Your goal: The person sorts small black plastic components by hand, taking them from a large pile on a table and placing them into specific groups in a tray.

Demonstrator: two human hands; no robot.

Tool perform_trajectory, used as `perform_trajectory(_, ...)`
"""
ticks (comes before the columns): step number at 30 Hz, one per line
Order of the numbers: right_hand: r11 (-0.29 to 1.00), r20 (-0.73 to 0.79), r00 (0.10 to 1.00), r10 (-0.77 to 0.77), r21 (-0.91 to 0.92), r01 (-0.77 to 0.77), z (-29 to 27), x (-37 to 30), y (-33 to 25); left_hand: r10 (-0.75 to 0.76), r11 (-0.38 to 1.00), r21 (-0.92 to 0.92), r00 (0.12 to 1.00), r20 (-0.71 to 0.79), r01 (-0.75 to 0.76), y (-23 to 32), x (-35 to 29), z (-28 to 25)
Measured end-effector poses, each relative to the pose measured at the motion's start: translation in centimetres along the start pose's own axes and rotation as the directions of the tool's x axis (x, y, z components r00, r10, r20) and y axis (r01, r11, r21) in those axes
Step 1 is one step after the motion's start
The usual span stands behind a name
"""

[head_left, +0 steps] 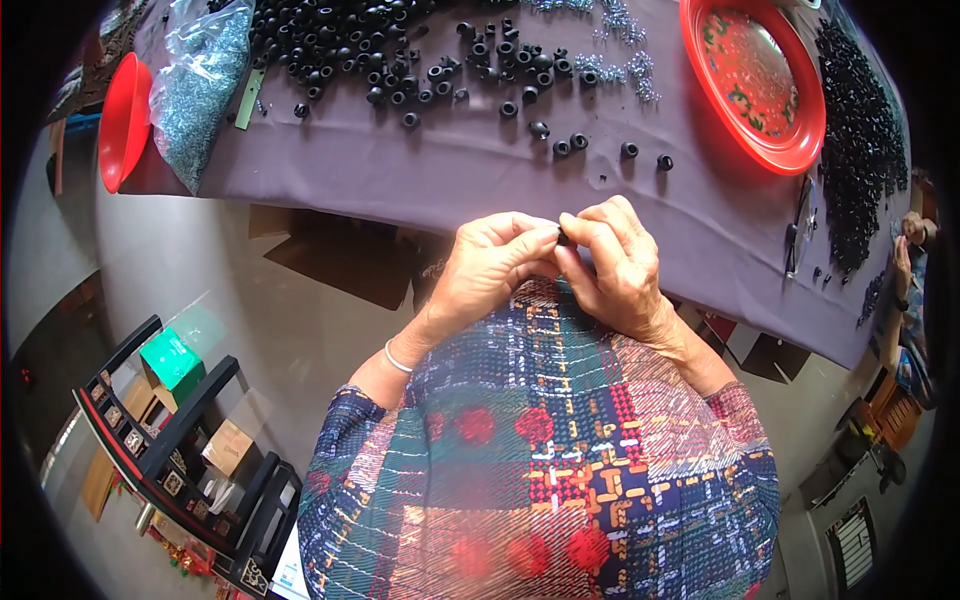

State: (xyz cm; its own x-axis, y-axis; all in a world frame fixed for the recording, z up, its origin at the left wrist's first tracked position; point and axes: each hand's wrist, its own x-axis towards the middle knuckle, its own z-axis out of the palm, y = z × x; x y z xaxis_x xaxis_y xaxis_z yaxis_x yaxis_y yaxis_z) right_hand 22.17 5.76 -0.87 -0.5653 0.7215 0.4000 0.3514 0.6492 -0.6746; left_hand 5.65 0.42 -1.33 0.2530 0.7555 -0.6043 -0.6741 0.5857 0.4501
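Observation:
My left hand and my right hand meet at the near edge of the table. Both are closed in a pinch on one small black part, mostly covered by the fingertips. Just beyond them, loose black hollow round parts stand on the purple-grey cloth. A large heap of similar black parts spreads over the far left. Small clear pieces lie in clusters at the far middle.
A red basin stands at the right, beside a heap of small black pieces. Left are a bag of clear pieces, a red bowl and a green strip. Another person's hand shows far right. A black chair stands lower left.

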Motion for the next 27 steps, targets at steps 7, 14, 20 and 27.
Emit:
perform_trajectory(7,1.000,0.015,1.000,-0.006,-0.028,0.006,-0.1,-0.1,-0.4,-0.032,0.999,0.001,0.999,-0.013,0.032,0.1,-0.2,0.2)
perform_trajectory(14,1.000,-0.104,0.994,0.020,-0.006,-0.021,0.3,-0.1,0.0,0.021,1.000,0.019,1.000,-0.004,-0.021,0.1,0.4,0.6)
perform_trajectory(20,1.000,-0.024,1.000,0.005,-0.017,-0.006,-0.4,-0.7,0.2,0.017,0.999,0.050,1.000,-0.013,-0.016,-0.1,0.3,1.4)
perform_trajectory(27,0.989,-0.154,0.981,0.118,0.104,-0.102,0.6,-0.1,0.1,0.090,0.995,0.047,0.995,0.031,-0.092,0.5,1.1,1.0)
